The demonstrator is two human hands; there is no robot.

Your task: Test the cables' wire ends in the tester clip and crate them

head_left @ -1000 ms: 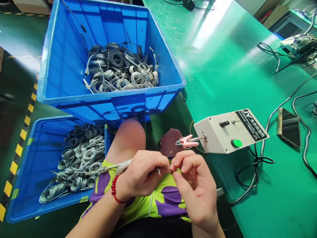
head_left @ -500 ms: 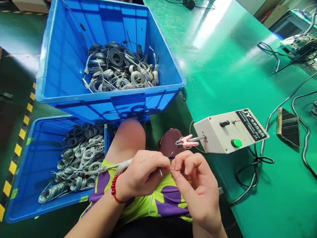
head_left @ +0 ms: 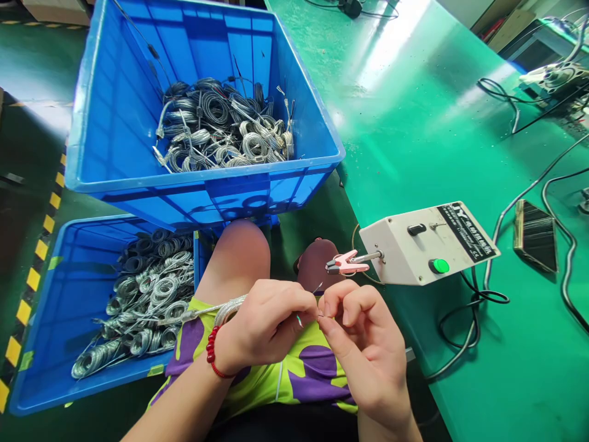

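My left hand (head_left: 271,322) is closed around the end of a coiled, clear-jacketed cable (head_left: 230,309), which trails out to the left over my lap. Thin wire ends, one of them greenish, poke out past its thumb and forefinger. Thumb and forefinger of my right hand (head_left: 363,334) pinch a fine wire end just beside the left fingertips. Ahead of both hands, apart from them, a pink clip (head_left: 348,263) sits on the shaft of a small white machine (head_left: 427,242) with a black knob and a green button.
A large blue bin (head_left: 207,178) with coiled cables stands ahead to the left. Lower left, another blue bin (head_left: 37,344) holds more coils. The green table (head_left: 391,153) runs along the right, with loose black cords (head_left: 478,307) and a dark flat block (head_left: 535,236).
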